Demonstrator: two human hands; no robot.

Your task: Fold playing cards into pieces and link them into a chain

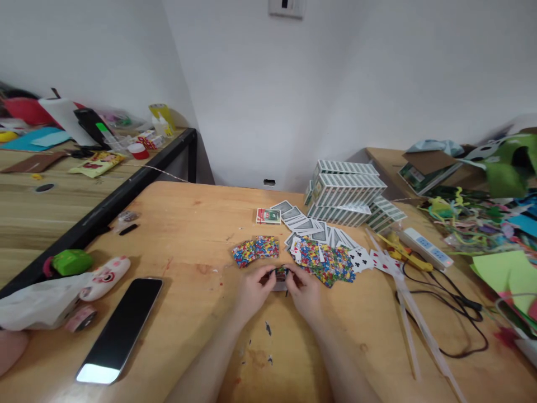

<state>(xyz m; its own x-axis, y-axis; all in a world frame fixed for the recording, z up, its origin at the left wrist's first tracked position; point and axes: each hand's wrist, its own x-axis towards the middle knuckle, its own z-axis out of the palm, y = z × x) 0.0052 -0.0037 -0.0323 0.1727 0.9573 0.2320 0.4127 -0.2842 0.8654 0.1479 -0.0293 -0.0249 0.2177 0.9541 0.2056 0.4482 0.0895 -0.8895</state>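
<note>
My left hand [255, 292] and my right hand [304, 292] meet low over the table. Between their pinched fingertips is a small dark, card-sized packet [280, 279], its near side pale; its exact kind is hard to make out. Just beyond the hands lie two small stacks of multicoloured cards [267, 246]. Touching distance from my right hand, a spread of multicoloured cards [327, 262] overlaps a fan of grey-backed playing cards [306, 224]. Behind them a red and green card box [268, 216] lies flat. Several face-up playing cards [361, 259] extend to the right.
Green-striped boxes [350, 190] are stacked at the back right. A power strip [428, 249], black cable [451, 305] and clear plastic strips [415, 319] lie to the right. On the left are a phone [121, 327] and a white pouch [46, 302]. A cluttered second table [25, 196] adjoins.
</note>
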